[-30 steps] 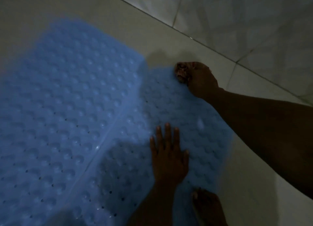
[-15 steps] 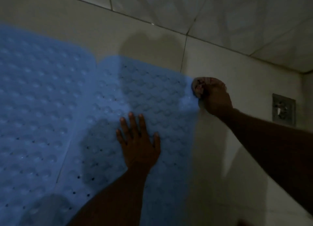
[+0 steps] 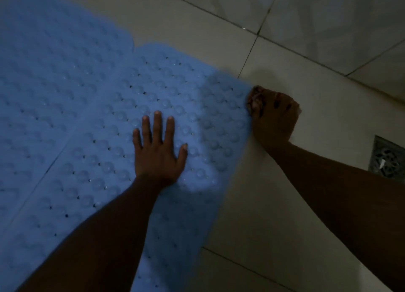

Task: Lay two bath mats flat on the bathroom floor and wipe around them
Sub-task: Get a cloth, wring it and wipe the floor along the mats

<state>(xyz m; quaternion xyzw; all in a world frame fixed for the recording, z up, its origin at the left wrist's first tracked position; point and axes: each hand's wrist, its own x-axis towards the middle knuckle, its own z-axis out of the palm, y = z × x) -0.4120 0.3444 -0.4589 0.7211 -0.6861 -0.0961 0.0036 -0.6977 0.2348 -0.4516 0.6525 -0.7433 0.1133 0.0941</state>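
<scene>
Two light-blue bubbled bath mats lie side by side on the tiled floor. The left mat point(image 3: 43, 83) fills the left of the view; the right mat point(image 3: 175, 90) overlaps or abuts it along a diagonal seam. My left hand point(image 3: 158, 147) presses flat on the right mat, fingers spread. My right hand point(image 3: 274, 114) is closed around a small dark reddish cloth point(image 3: 255, 101), which touches the floor right at the right mat's far right edge.
Pale floor tiles point(image 3: 285, 193) extend to the right of the mats. A square metal floor drain point(image 3: 386, 157) sits at the right edge. Tiled wall point(image 3: 328, 18) rises along the top right. The light is dim.
My right hand with the cloth has moved along the right mat's far edge toward its right corner. My left hand has stayed flat on the mat. The view has shifted.
</scene>
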